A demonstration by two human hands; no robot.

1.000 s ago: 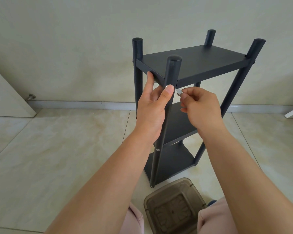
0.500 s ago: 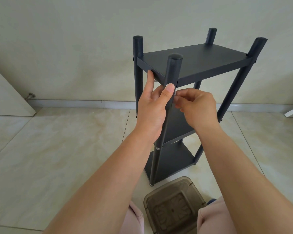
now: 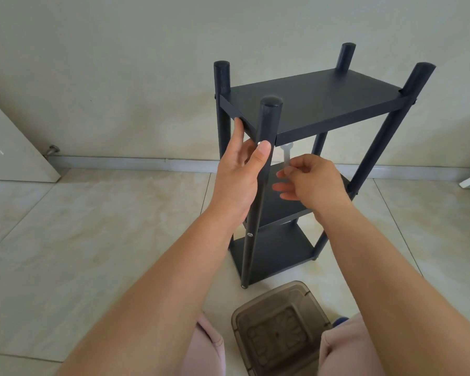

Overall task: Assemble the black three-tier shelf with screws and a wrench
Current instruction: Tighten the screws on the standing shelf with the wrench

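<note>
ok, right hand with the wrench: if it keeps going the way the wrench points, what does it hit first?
Probably the underside of the top shelf board. The right hand pinches the wrench with its open end pointing up, just below that board's front edge. Depth is unclear from one view.

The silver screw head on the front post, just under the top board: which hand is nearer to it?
Left. The left hand has its thumb beside the screw head; the right hand is below-right.

Bare forearms, no sleeves/watch; pale pink trousers over both knees.
</note>
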